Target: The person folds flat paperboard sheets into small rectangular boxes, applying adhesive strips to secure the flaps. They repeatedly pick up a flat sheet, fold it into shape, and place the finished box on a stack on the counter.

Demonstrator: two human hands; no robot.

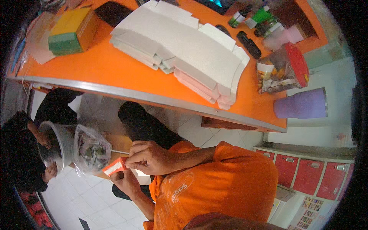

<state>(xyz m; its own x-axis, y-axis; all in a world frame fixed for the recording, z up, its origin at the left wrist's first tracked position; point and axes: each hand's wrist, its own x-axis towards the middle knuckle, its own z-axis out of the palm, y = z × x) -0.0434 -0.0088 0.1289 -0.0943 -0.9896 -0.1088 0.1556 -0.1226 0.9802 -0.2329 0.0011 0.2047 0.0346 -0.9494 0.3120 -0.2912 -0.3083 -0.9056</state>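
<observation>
My left hand [127, 184] is closed round a small orange-and-white folded card piece [114, 167] with a zigzag pattern along its white face. Thumb and fingers grip it from below. My right hand [150, 157] has its fingers bent and pinched at the upper end of the same piece. A white panel [142, 178] shows behind my wrists; whether it belongs to the card piece I cannot tell. Both hands are in front of my orange shirt [218, 188], below the table edge.
Flat white cartons [172, 36] lie stacked on the orange table [92, 71], near a yellow-and-green box [73, 30]. A red-lidded jar [281, 71] and purple tumbler [301, 103] stand at its right end. Another person's hands [48, 172] are at a pale bucket [63, 147] beside a clear plastic bag [92, 149].
</observation>
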